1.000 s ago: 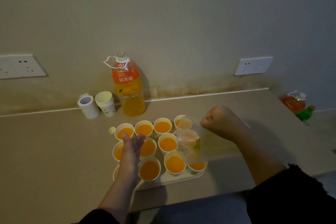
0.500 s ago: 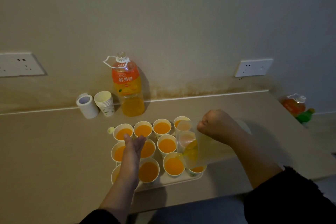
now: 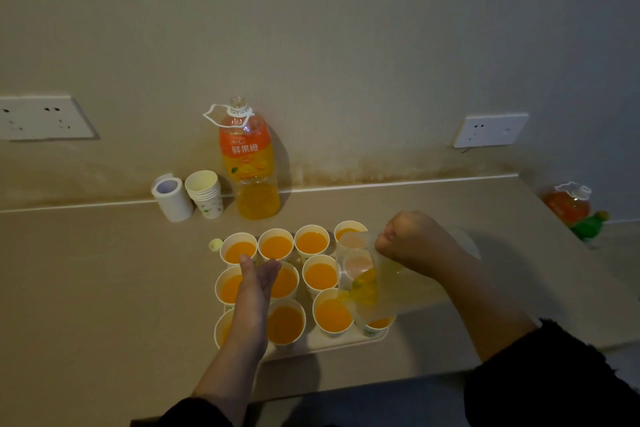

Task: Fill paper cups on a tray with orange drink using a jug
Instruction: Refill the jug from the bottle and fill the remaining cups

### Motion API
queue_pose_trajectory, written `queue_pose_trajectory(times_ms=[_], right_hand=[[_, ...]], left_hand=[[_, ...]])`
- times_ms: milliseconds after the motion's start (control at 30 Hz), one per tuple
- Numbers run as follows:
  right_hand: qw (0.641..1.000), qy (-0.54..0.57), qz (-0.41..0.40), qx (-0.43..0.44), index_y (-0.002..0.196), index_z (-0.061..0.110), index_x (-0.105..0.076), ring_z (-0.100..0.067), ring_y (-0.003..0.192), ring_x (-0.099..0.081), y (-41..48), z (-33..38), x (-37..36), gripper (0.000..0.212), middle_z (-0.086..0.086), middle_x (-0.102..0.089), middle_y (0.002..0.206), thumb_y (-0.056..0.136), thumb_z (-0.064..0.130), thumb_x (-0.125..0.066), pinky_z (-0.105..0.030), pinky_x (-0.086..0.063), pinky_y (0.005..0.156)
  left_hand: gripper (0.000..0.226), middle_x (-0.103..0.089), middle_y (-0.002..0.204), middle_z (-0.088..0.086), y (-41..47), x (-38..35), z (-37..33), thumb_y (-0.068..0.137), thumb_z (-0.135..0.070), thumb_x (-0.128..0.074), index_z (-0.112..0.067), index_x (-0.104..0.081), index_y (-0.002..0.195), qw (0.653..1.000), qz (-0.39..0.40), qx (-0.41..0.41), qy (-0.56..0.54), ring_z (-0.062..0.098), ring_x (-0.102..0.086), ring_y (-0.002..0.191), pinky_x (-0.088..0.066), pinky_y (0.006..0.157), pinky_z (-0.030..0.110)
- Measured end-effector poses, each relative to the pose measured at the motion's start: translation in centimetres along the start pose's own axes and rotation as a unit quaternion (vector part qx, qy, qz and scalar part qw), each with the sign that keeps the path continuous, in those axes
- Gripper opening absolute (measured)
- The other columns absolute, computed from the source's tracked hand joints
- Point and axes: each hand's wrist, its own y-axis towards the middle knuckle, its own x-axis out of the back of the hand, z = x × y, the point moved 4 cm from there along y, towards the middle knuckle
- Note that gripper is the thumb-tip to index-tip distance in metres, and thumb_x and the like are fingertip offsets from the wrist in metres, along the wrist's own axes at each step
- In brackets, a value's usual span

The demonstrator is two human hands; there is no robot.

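Right hand [image 3: 412, 243] gripping handle of clear jug [image 3: 367, 284], fist clenched round it, holding jug tilted spout-down over front-right paper cup [image 3: 379, 324] on tray [image 3: 346, 343]. Little orange drink pooling at jug's low end. Left hand [image 3: 256, 288] hovering flat over left cups, fingers straight, holding nothing. Orange drink bottle [image 3: 250, 163] standing behind tray.

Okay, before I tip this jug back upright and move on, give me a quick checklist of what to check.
1. Right hand curled round the jug handle: ok.
2. Jug's low end above the front right cup: ok.
3. Fill level of that cup, mostly hidden by the jug: cannot tell.
4. Drink in the jug, only a little: not ok, probably needs a refill.
5. Left hand open above the left cups, apart from the jug: ok.
6. Bottle at the wall holds drink: ok.
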Motion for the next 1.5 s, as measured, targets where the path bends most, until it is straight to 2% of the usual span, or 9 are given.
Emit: queue_pose_trajectory(times_ms=[500,633,767,1033,1200,1333,1433,1500], right_hand=[[1.0,-0.005,-0.002,0.005,0.048,0.014,-0.039,-0.015,0.049,-0.031,-0.4,0.3,0.3,0.04,-0.002,-0.032,0.051,0.084,0.022,-0.054,-0.029,-0.027,0.05],[0.999,0.032,-0.001,-0.001,0.049,0.014,-0.038,-0.016,0.05,-0.029,-0.6,0.1,0.7,0.04,-0.002,-0.029,0.051,0.084,0.019,-0.054,-0.029,-0.026,0.052],[0.999,0.049,-0.012,-0.001,0.047,0.015,-0.033,-0.015,0.048,-0.025,-0.7,-0.2,1.4,0.043,-0.001,-0.025,0.05,0.084,0.017,-0.054,-0.029,-0.021,0.049],[0.994,0.09,-0.052,0.022,0.046,0.014,-0.032,-0.015,0.047,-0.023,-0.8,-0.8,2.4,0.043,-0.002,-0.022,0.049,0.082,0.012,-0.057,-0.03,-0.02,0.052],[0.99,0.101,-0.08,0.054,0.048,0.017,-0.027,-0.013,0.046,-0.019,-0.8,-0.1,3.6,0.046,-0.001,-0.018,0.049,0.081,0.01,-0.058,-0.032,-0.014,0.049],[0.99,0.107,-0.06,0.071,0.049,0.016,-0.027,-0.012,0.046,-0.02,-0.5,1.3,3.6,0.045,-0.001,-0.019,0.05,0.083,0.011,-0.056,-0.029,-0.016,0.048],[0.991,0.098,-0.031,0.085,0.049,0.017,-0.028,-0.014,0.049,-0.023,-0.2,2.9,3.1,0.044,-0.002,-0.02,0.051,0.084,0.013,-0.055,-0.031,-0.018,0.051],[0.991,0.086,-0.012,0.097,0.049,0.017,-0.03,-0.016,0.05,-0.025,-0.1,4.1,2.6,0.043,-0.003,-0.022,0.052,0.085,0.015,-0.054,-0.031,-0.02,0.051]], left_hand=[[0.067,-0.058,0.129,0.004,-0.7,0.1,0.0,0.093,-0.061,-0.013,-0.017,-0.059,0.113,1.0,0.003,-0.007,-0.005,0.02,-0.045,0.13,-0.02,0.114,0.043],[0.068,-0.058,0.129,0.005,-0.8,0.0,0.0,0.093,-0.061,-0.012,-0.016,-0.059,0.114,1.0,0.003,-0.007,-0.006,0.021,-0.045,0.13,-0.021,0.115,0.043],[0.071,-0.057,0.132,0.005,-0.7,0.1,-0.1,0.093,-0.061,-0.011,-0.015,-0.058,0.122,1.0,0.003,-0.004,-0.003,0.022,-0.043,0.132,-0.019,0.116,0.045],[0.068,-0.057,0.131,0.007,-0.8,0.2,-0.1,0.094,-0.059,-0.012,-0.015,-0.059,0.115,1.0,0.001,-0.01,-0.012,0.021,-0.045,0.129,-0.021,0.114,0.042],[0.068,-0.06,0.128,0.007,-0.7,0.4,0.0,0.096,-0.057,-0.012,-0.013,-0.06,0.117,1.0,-0.011,-0.019,-0.017,0.021,-0.046,0.128,-0.022,0.115,0.043],[0.061,-0.062,0.124,0.008,-0.9,0.9,0.0,0.097,-0.056,-0.013,-0.021,-0.063,0.101,0.998,-0.026,-0.038,-0.031,0.022,-0.049,0.125,-0.023,0.115,0.045],[0.066,-0.062,0.124,0.011,-1.2,1.5,0.0,0.098,-0.053,-0.013,-0.014,-0.063,0.112,0.997,-0.034,-0.05,-0.039,0.023,-0.051,0.123,-0.028,0.111,0.041],[0.066,-0.063,0.12,0.011,-1.5,1.9,-0.1,0.099,-0.051,-0.012,-0.011,-0.063,0.112,0.996,-0.043,-0.056,-0.049,0.023,-0.052,0.119,-0.033,0.101,0.036]])
